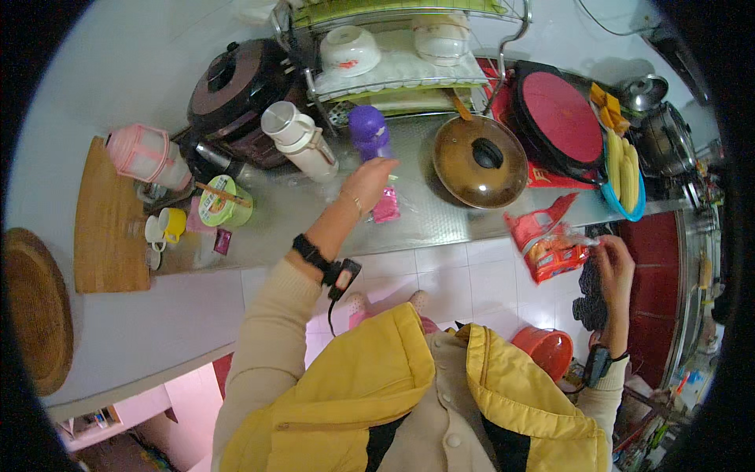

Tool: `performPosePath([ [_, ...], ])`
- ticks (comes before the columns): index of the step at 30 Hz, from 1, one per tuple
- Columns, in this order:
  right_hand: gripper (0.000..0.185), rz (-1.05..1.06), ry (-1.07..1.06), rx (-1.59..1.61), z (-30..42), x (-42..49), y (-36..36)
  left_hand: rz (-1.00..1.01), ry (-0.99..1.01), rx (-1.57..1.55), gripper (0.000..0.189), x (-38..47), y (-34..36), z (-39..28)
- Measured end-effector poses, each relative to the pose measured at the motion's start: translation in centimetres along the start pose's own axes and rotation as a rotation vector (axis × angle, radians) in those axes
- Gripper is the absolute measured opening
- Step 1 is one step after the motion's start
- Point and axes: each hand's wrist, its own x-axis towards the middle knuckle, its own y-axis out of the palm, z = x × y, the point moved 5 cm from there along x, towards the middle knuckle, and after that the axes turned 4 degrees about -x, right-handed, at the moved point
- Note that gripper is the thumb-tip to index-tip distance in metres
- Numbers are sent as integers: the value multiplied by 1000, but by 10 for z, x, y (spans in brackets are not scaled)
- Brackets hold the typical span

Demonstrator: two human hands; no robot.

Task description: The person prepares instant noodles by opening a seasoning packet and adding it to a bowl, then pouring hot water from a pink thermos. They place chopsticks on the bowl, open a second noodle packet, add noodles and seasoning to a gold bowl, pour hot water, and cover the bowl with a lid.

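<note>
My left hand (pixel 370 180) is over the metal counter, just in front of a purple bottle (pixel 370 133); whether its fingers hold anything cannot be made out. Close beside its fingers lies a pink packet (pixel 387 205). Out past the counter's front edge, my right hand (pixel 613 262) pinches the clear end of a red plastic bag (pixel 534 245) with red-wrapped packs inside. The bag hangs at a tilt above the floor. A brown glass-lidded pan (pixel 457 177) stands on the counter between the two hands.
A white flask (pixel 309 153), lidded green cup (pixel 236 206), yellow mug (pixel 172 224) and dark cooker (pixel 236 106) stand at left. A dish rack (pixel 401 79) is behind. At right are a red-topped griddle (pixel 560 118) and blue basket of corn (pixel 631 203); a red bucket (pixel 545 348) sits below.
</note>
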Motion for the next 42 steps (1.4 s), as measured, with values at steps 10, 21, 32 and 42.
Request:
performPosePath([
  [10,20,212,-123,46,42,-65,81,625,-271,579,26,67,69,9],
  [21,18,244,-375,50,75,-68,163,95,137,78,20,13,4,-54],
  [32,15,182,-334,168,126,-74,205,274,270,-445,30,-94,-8,-92],
  [42,23,109,-234,209,135,-96,200,43,149,209,80,-81,-33,33],
])
